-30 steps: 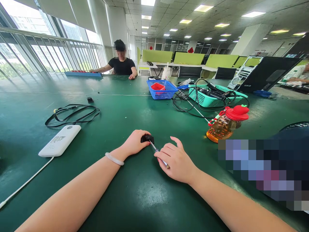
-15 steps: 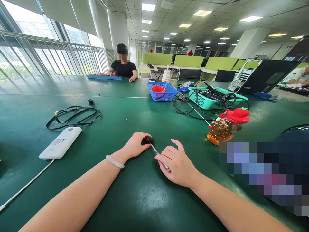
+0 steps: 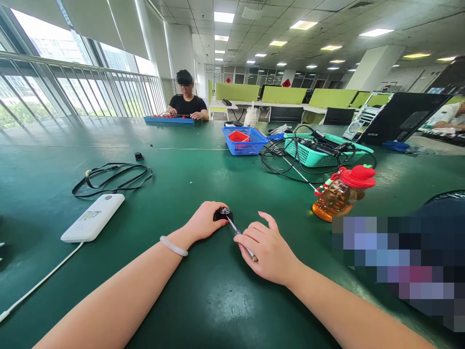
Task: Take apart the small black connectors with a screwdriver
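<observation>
Between the thumb and fingers of my left hand (image 3: pixel 207 219) is a small black part (image 3: pixel 224 213) with a shiny, silvery top, held at the green tabletop (image 3: pixel 203 295). My right hand (image 3: pixel 267 252) pinches a slim screwdriver (image 3: pixel 244 240), its shaft slanting up and left. The screwdriver's tip meets the near side of the black part; the exact contact is too small to make out. The index finger and thumb close on the handle while another finger sticks up.
At left lie a white power bank (image 3: pixel 93 218) with a cable, a looped black cord (image 3: pixel 112 179) and a small black piece (image 3: pixel 138 156). Beyond stand a blue basket (image 3: pixel 245 148), a teal basket (image 3: pixel 312 157) and a red-lidded bottle (image 3: pixel 332 198). Across sits a person (image 3: pixel 187 104) behind a blue tray (image 3: pixel 169 119).
The black part's top now shows brighter and shinier in my left hand. My right hand and the screwdriver stay nearly still. The blue tray across the table has shifted right.
</observation>
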### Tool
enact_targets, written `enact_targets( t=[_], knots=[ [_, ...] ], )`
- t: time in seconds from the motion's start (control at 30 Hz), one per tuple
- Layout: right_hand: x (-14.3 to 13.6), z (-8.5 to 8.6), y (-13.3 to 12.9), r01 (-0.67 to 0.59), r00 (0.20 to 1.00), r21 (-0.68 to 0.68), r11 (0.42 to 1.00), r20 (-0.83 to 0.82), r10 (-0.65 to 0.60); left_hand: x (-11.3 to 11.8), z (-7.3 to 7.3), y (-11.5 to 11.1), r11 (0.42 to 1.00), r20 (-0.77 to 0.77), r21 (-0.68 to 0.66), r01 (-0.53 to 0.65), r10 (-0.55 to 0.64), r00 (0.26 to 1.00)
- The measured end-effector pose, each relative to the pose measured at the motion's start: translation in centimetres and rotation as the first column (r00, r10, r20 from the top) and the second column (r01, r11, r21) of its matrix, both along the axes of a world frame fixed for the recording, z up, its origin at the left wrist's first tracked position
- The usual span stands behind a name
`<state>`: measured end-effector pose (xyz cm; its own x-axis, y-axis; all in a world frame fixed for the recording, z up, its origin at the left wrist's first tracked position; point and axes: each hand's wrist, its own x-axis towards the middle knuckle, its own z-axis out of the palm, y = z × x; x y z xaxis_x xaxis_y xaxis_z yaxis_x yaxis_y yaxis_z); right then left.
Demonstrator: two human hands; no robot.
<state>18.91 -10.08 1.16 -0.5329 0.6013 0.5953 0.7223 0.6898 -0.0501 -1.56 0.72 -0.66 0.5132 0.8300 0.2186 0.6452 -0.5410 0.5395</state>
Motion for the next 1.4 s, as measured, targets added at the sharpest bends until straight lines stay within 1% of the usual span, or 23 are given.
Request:
enact_targets(
  t=[0.3,0.43,0.63,1.0,1.4],
  knots=[
    [0.01,-0.05,0.01,0.001,1.0,0.013,1.0,-0.006,-0.001,0.16,0.42,-0.26,1.0,-0.001,-0.003,-0.011,0.011,1.0],
    [-0.02,-0.05,0.01,-0.003,1.0,0.018,1.0,-0.018,0.003,0.14,0.37,-0.24,1.0,0.002,0.001,0.003,-0.003,1.0],
    [-0.01,-0.05,-0.03,-0.004,1.0,0.012,1.0,-0.026,0.004,0.13,0.48,-0.25,1.0,-0.007,-0.021,-0.014,0.013,1.0],
    [-0.02,-0.17,0.05,-0.005,1.0,0.027,1.0,-0.027,0.006,0.15,0.49,-0.23,0.999,-0.024,-0.037,-0.005,0.004,1.0],
    [-0.12,0.08,-0.03,-0.003,0.999,0.052,0.999,-0.041,0.005,0.11,0.53,-0.26,0.999,-0.027,-0.039,-0.007,0.005,1.0]
  ],
)
